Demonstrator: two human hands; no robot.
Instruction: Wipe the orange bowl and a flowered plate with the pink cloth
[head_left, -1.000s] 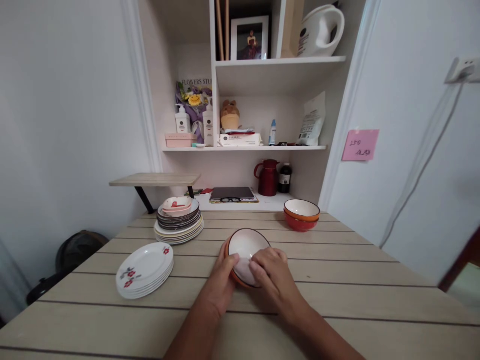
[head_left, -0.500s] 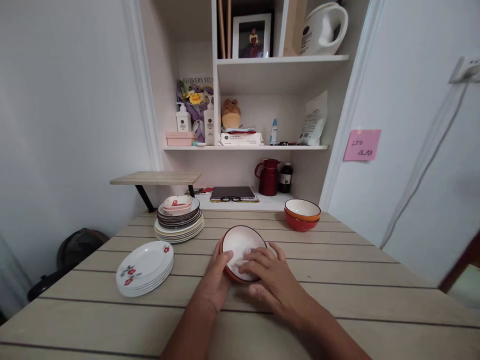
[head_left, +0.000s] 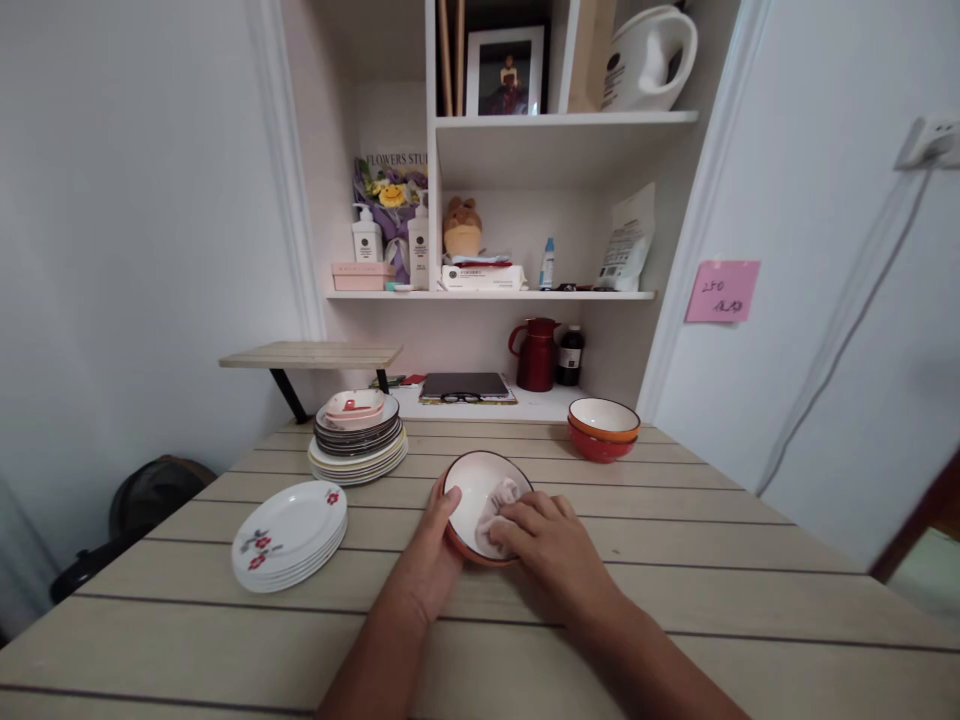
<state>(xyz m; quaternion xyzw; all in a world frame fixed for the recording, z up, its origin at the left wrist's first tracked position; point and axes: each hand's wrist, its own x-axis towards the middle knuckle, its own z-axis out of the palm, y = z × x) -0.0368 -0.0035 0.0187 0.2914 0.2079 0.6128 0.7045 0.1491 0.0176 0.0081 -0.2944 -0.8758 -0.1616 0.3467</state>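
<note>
A bowl (head_left: 469, 492) with a white inside, dark rim and orange outside is tilted toward me above the middle of the table. My left hand (head_left: 431, 550) grips its left side, thumb over the rim and fingers underneath. Inside the bowl, a crumpled whitish cloth (head_left: 496, 508) lies against the right part of the wall. My right hand (head_left: 551, 540) reaches over the right rim with its fingers bent onto the cloth, pressing it to the bowl. The undersides of the right fingers are hidden.
Left of the bowl lies a stack of white floral plates (head_left: 289, 535). Behind it stands a taller pile of plates (head_left: 358, 450) topped by small square dishes (head_left: 354, 405). Two nested bowls (head_left: 604, 432) sit at the back right. A red jug (head_left: 537, 355) and a laptop (head_left: 465, 385) rest beyond the table.
My right hand has shifted to the right and its fingers have curled in, so more of the cloth shows. The left hand and the bowl have hardly moved.
</note>
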